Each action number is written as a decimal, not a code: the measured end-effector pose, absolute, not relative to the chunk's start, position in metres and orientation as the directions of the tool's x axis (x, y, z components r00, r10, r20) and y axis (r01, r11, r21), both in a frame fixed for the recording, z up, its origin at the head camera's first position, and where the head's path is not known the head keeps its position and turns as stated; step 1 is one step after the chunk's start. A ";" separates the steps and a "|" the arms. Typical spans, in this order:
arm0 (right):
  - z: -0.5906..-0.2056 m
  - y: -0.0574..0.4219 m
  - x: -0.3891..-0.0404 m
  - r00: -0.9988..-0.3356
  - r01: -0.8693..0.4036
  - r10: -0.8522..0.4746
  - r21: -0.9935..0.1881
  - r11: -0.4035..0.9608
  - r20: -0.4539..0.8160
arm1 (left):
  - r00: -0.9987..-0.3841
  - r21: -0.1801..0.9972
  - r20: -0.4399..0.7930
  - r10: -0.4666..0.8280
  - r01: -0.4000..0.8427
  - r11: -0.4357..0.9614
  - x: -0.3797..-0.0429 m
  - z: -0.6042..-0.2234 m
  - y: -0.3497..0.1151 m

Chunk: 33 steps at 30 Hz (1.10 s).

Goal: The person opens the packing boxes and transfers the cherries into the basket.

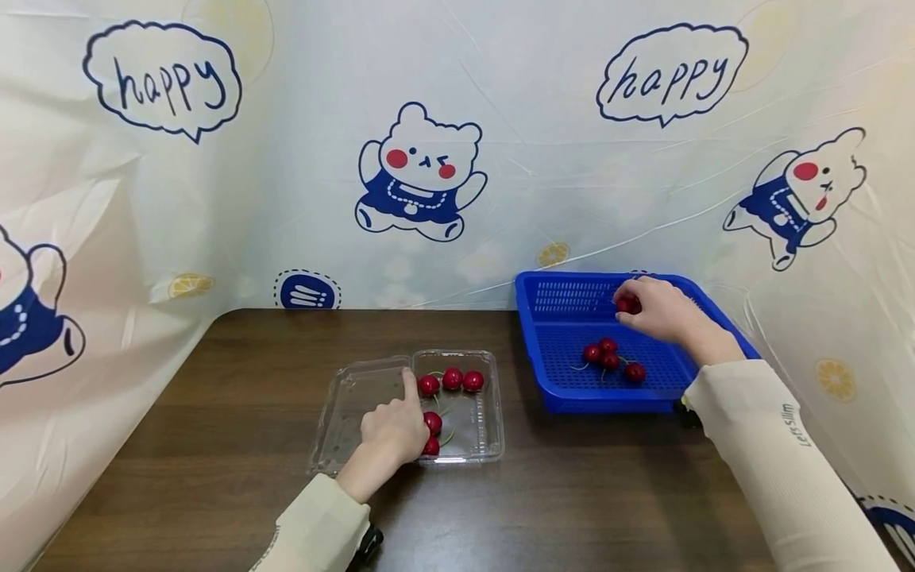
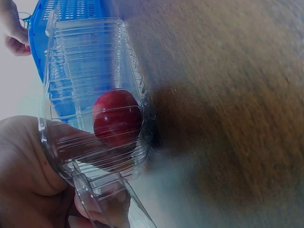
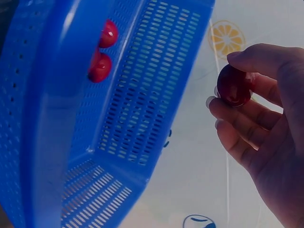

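Over the back of the blue plastic basket (image 1: 532, 342), my right hand (image 1: 661, 310) pinches a dark red cherry (image 3: 232, 85) between thumb and fingers. Another bit of red shows just behind that cherry in the right wrist view. Several cherries with stems (image 1: 609, 360) lie on the basket floor. My left hand (image 1: 396, 425) grips the hinge side of a clear plastic clamshell box (image 1: 493, 445), its index finger stretched along the hinge. Its thumb shows through the box wall in the left wrist view. Inside the box sit several cherries (image 1: 452, 379), some partly hidden by the hand.
The box's lid (image 1: 350, 397) lies folded back to the left on the brown wooden table (image 1: 236, 445). A patterned curtain (image 1: 429, 270) hangs behind the table and along its sides. The basket stands right of the box, with raised perforated walls.
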State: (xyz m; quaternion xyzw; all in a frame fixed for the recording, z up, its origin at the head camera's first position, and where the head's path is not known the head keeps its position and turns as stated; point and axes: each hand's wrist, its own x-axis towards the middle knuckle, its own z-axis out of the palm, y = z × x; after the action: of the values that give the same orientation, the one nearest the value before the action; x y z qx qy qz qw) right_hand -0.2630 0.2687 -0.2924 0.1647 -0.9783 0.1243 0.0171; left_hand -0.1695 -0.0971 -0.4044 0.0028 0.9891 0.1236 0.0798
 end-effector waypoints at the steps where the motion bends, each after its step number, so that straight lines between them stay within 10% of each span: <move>1: -0.293 0.269 -0.263 -0.947 -0.322 -0.315 -0.240 0.916 0.066 | -0.987 0.246 -0.156 0.026 -0.014 0.969 -0.170 -0.404 -0.097; 33: -0.354 0.287 -0.266 -0.948 -0.254 -0.287 -0.220 0.942 -0.134 | -0.990 0.246 -0.139 0.034 -0.001 0.969 -0.170 -0.405 -0.097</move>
State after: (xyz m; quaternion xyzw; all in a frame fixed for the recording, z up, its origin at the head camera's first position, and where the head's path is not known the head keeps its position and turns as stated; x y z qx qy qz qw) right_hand -0.2661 0.2872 -0.3545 0.1379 -0.9819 0.1004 -0.0822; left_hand -0.1700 -0.0970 -0.4046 0.0082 0.9897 0.1238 0.0710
